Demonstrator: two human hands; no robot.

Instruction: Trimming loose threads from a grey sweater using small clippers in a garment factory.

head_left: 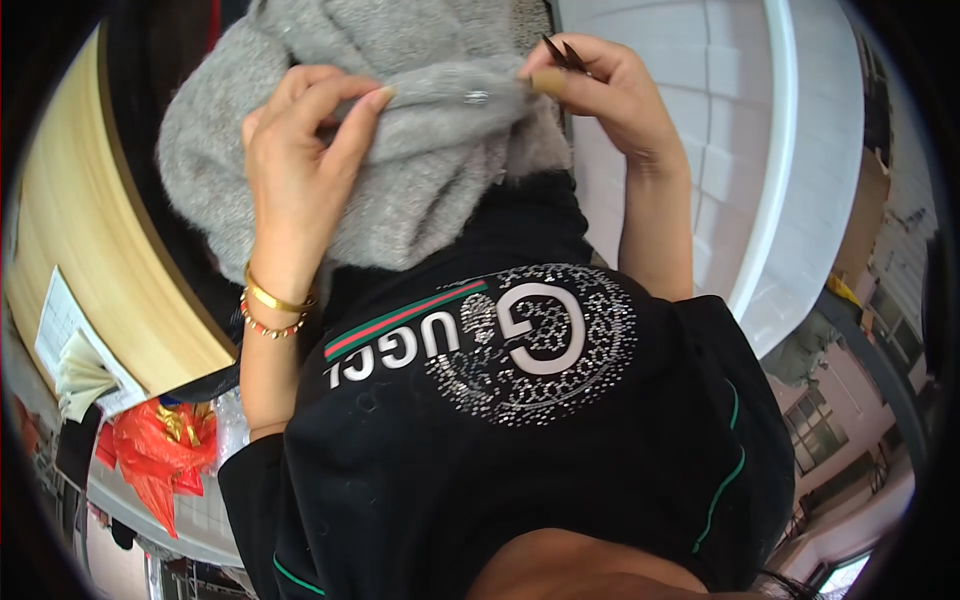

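A fuzzy grey knit garment (420,180) lies bunched over my lap. My left hand (305,140) pinches a fold of it between thumb and fingers. Opposite, my right hand (615,100) is closed at the other end of that fold, its thumb wearing a tan cover. Dark pointed blades, which look like thread snips (565,55), stick out from between the right fingers; their handles are hidden in the palm. A small shiny spot (476,97) shows on the stretched fold between my hands.
To the left is a light wooden tabletop (130,250) with a paper sheet and a fanned bundle of slips (85,375). Red plastic bags (165,450) lie below it. A white curved surface (690,130) runs along my right side.
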